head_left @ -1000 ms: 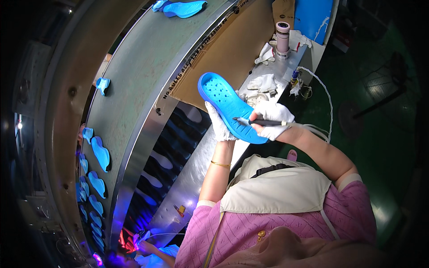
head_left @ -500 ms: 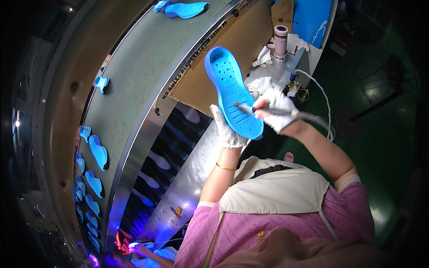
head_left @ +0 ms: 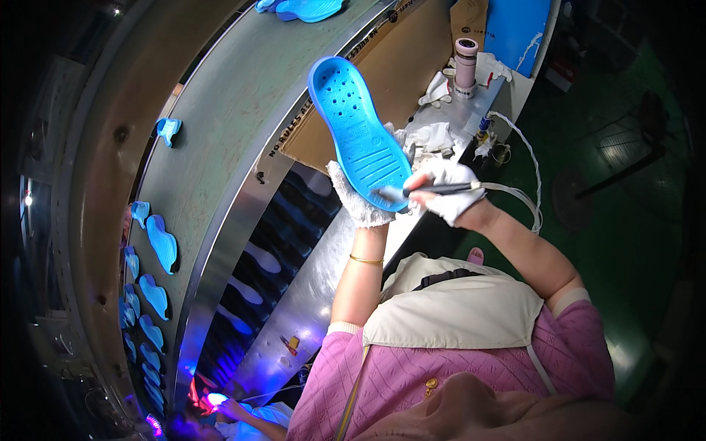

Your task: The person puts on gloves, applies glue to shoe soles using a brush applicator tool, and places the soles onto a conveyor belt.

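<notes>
My left hand [head_left: 358,200], in a white knit glove, holds a bright blue shoe sole [head_left: 356,140] from below, near its heel end. The sole's inner side faces up, with small holes at the toe part and grooves towards the heel. A pen-like brush [head_left: 435,189] with a dark handle is pinched in my right hand [head_left: 454,197], which wears a white glove with bare fingertips. Its blurred tip lies over the heel of the sole, and a pale hose [head_left: 515,194] runs back from the handle.
Beyond my left hand curves a green conveyor belt [head_left: 235,103] carrying several blue soles [head_left: 161,244]. Cardboard [head_left: 315,140] lies beside it. A pink flask [head_left: 465,70] and white cloths [head_left: 432,138] stand on the metal bench. At lower left, a co-worker's hand [head_left: 233,410] works under purple light.
The sole has shifted left and slightly away in my left hand. My right hand has moved the brush from mid-sole to near the heel edge. Soles on the belt have crept slightly farther away.
</notes>
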`<state>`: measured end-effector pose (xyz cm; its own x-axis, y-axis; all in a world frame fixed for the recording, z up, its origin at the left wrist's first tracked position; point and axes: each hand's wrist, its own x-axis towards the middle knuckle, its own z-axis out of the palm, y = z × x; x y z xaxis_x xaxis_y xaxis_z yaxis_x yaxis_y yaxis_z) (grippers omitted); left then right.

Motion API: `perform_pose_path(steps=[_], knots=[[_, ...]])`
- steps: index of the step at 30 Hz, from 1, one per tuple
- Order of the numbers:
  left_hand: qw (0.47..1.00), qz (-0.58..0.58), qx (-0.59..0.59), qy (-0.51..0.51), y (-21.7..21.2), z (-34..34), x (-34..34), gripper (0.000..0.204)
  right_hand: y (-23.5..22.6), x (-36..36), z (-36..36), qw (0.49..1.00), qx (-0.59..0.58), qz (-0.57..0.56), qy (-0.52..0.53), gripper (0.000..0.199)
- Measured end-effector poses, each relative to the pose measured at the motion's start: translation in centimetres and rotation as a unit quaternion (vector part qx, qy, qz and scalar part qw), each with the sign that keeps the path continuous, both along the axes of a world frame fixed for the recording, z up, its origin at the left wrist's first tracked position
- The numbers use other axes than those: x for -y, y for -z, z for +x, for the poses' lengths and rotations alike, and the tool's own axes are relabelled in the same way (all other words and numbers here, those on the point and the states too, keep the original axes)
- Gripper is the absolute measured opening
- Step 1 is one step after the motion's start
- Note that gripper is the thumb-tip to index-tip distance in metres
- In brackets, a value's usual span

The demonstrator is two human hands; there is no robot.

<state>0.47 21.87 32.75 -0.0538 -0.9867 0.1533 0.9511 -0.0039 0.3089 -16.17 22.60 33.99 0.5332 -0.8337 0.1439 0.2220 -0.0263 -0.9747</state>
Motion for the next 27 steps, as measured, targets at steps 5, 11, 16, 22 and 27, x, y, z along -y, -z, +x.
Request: perform_pose_path(steps=[5,11,16,22,27], knots=[[1.000,0.011,0.014,0.007,-0.1,1.1,0.4,0.085,0.6,-0.4,0.5,0.948,-0.047,-0.304,0.082,0.011],[0.999,0.018,0.049,0.015,-0.3,1.6,0.7,0.088,1.3,0.8,-0.1,0.987,-0.019,-0.151,0.042,0.013],[0.998,0.025,0.003,0.063,-1.1,2.3,0.6,0.088,1.8,-1.0,-0.9,0.986,-0.109,-0.118,-0.050,0.013],[0.990,0.070,0.088,0.081,-1.4,2.9,0.9,0.083,-0.8,0.4,-2.0,0.993,-0.021,-0.106,-0.053,0.015],[0.983,0.103,0.114,0.098,-1.8,2.8,1.6,0.069,-0.4,1.9,-0.3,0.948,-0.047,-0.313,-0.015,0.014]])
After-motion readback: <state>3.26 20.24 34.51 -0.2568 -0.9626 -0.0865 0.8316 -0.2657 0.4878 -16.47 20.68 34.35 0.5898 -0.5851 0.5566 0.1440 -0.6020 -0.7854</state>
